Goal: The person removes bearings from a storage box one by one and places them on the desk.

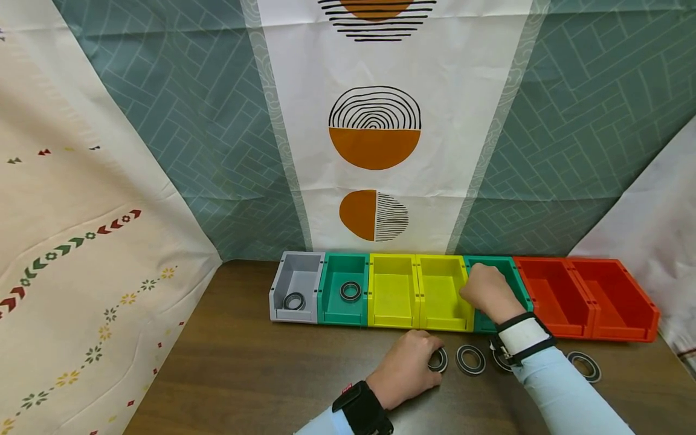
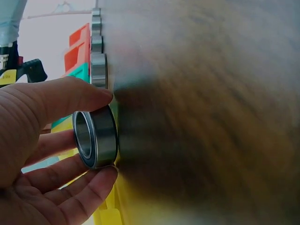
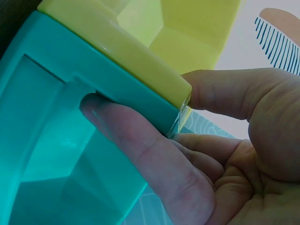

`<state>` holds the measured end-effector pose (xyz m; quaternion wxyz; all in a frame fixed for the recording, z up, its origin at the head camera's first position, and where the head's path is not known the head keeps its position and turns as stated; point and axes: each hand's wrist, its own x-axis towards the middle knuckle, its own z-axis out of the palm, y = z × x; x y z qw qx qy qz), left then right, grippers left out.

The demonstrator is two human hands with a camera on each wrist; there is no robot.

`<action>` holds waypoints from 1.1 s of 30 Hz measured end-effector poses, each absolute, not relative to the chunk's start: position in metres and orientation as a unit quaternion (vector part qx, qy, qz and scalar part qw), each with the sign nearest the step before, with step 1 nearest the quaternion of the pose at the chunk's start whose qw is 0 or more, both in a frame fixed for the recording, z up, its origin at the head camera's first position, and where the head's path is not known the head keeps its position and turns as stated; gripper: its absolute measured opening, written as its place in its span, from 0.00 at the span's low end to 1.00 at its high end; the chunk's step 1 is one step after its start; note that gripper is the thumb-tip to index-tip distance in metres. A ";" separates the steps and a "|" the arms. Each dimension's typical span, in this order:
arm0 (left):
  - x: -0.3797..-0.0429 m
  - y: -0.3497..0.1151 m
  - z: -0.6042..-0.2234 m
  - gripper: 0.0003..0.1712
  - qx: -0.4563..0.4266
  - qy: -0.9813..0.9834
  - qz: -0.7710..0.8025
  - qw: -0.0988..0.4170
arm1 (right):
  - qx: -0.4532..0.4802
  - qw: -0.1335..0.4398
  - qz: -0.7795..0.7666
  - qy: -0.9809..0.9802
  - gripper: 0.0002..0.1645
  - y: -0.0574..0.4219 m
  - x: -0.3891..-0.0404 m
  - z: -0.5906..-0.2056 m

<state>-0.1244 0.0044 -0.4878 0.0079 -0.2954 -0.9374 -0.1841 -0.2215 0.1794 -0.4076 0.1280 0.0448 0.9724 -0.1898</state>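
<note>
My left hand is at the table's front middle, its thumb and fingers around a ball bearing. In the left wrist view that bearing has a shiny steel outer ring and a dark seal. It appears to touch the wooden table. My right hand is over the bin row, where the right yellow bin meets the right green bin. The right wrist view shows the thumb on the yellow side and the index finger inside the green bin, pinching their adjoining walls.
Further bearings lie right of the left hand, one partly behind the right wrist. A grey bin and the left green bin each hold one bearing. Two red bins end the row. A patterned cloth hangs behind.
</note>
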 end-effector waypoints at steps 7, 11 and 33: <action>-0.125 0.004 -0.488 0.16 -0.301 -0.935 -0.185 0.015 | 0.043 0.125 -0.188 0.973 0.10 0.179 -0.221 -0.407; -0.125 0.005 -0.489 0.14 -0.297 -0.937 -0.182 0.015 | 0.039 0.118 -0.184 0.975 0.09 0.179 -0.220 -0.407; -0.130 -0.017 -0.460 0.24 -0.246 -0.939 -0.234 0.058 | 0.035 0.125 -0.186 0.974 0.11 0.181 -0.221 -0.410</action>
